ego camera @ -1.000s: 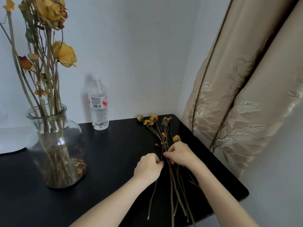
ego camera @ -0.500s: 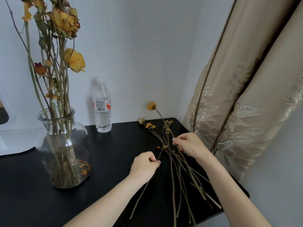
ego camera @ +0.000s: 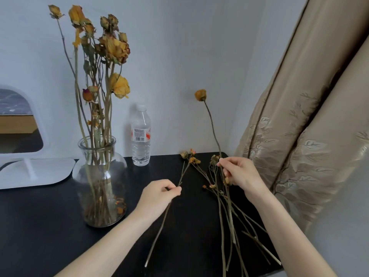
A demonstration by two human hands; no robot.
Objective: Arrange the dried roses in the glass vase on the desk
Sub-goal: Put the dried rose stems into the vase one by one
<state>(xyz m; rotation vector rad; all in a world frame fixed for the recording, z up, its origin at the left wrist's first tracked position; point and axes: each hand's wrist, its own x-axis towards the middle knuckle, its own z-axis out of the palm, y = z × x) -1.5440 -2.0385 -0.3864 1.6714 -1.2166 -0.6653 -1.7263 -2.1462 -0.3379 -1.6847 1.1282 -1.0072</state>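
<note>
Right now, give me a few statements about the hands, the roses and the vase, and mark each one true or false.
1. The right hand lifts a rose whose bloom is raised above the desk. True.
2. The left hand is empty. False: it pinches a thin stem.
3. The vase holds no flowers. False: several dried roses stand in it.
4. A bottle stands by the wall, right of the vase. True.
5. Loose stems lie on the desk under the right hand. True.

Clear glossy glass vase (ego camera: 99, 176); matt black desk (ego camera: 50, 216); clear plastic bottle (ego camera: 141, 136); embroidered cloth curtain (ego camera: 299, 136).
</note>
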